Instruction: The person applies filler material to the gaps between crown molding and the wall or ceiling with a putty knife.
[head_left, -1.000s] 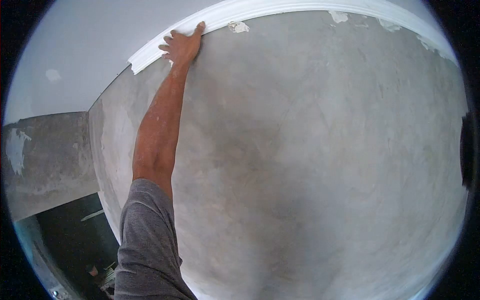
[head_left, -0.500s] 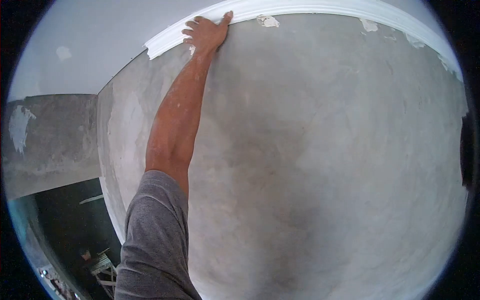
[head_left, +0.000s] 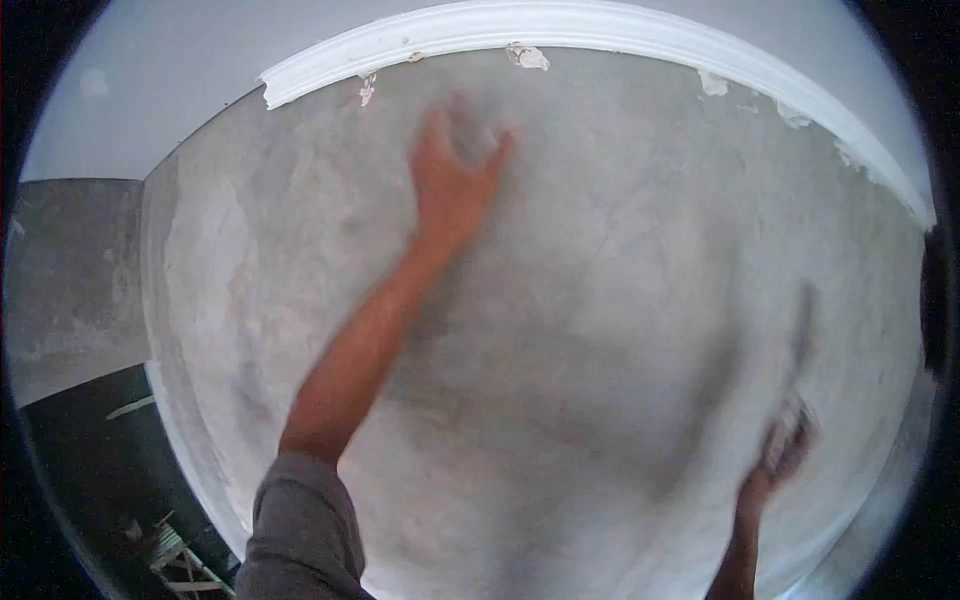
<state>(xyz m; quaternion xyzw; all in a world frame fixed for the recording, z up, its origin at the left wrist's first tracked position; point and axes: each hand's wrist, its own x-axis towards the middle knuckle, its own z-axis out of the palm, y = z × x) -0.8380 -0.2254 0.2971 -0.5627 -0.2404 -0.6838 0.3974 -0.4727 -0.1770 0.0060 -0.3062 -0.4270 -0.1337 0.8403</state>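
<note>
A white moulding (head_left: 600,28) curves along the top of the grey plastered wall (head_left: 600,260), where wall and ceiling meet. Bits of white filler (head_left: 528,57) show along its lower edge. Below the moulding and apart from it, my left hand (head_left: 455,170) is raised, blurred, with thumb and fingers spread and nothing seen in it. Low on the right, my right hand (head_left: 788,440) is closed round a thin dark tool (head_left: 804,330) that points upward; motion blur hides what kind it is.
At the lower left is a dark opening (head_left: 90,460) with a light-coloured stand or ladder (head_left: 182,560) inside. A grey wall section (head_left: 75,280) adjoins the corner on the left. The ceiling (head_left: 200,80) lies above.
My left hand has come off the moulding and moved down and slightly right. My right hand has entered at the lower right with the dark tool. The view has shifted slightly.
</note>
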